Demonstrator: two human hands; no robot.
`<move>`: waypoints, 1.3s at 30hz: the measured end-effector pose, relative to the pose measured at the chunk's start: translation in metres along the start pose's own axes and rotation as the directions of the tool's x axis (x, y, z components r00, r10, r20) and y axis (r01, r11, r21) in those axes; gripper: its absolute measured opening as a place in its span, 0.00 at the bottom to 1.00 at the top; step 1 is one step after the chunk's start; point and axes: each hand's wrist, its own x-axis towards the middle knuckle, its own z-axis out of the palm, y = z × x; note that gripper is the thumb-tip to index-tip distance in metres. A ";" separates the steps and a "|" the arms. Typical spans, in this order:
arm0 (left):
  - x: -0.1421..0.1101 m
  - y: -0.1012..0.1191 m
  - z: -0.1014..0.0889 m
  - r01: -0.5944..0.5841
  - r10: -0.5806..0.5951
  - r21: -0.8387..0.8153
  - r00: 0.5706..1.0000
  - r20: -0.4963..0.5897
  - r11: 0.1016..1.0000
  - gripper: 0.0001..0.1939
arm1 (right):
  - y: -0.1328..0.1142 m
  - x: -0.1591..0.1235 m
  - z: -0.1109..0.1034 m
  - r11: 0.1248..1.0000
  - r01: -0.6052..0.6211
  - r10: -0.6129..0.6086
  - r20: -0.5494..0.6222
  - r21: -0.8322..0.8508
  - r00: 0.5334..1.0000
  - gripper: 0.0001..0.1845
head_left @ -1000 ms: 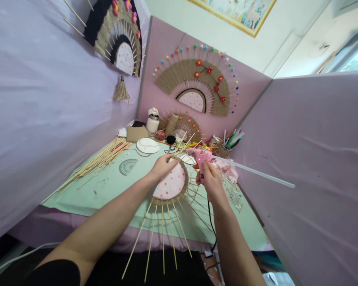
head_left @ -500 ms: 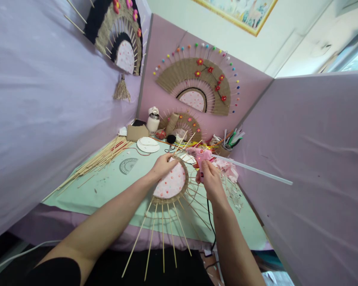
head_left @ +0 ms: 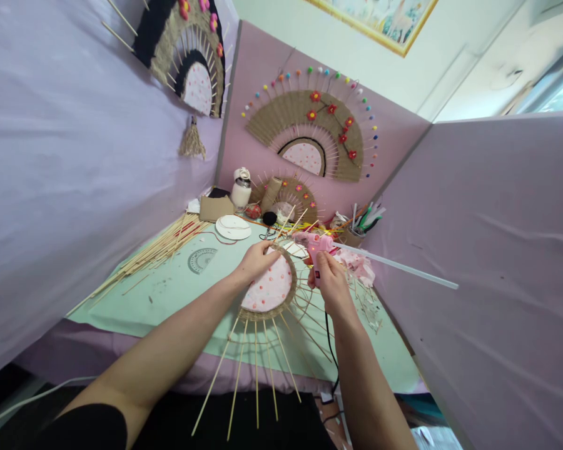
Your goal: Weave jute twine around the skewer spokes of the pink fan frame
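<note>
In the head view, a half-round fan frame with a dotted pink centre is pinched at its upper rim by the left hand; it is held over the middle of the worktop, some of its thin sticks reaching past the front edge. A pink glue gun is gripped by the right hand, just beside the frame. Loose sticks are spread along the worktop's left edge; a white jar is placed near the back-left corner.
</note>
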 end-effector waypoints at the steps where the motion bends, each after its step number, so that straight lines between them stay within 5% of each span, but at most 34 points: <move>1: 0.000 0.000 0.000 -0.002 0.002 0.003 1.000 0.001 1.000 0.16 | 0.001 0.000 0.000 1.000 -0.002 0.002 0.001 0.003 1.000 0.22; 39: -0.001 0.006 -0.001 0.026 -0.026 0.010 1.000 -0.002 1.000 0.17 | -0.001 0.000 0.000 1.000 -0.007 0.008 -0.015 0.028 1.000 0.20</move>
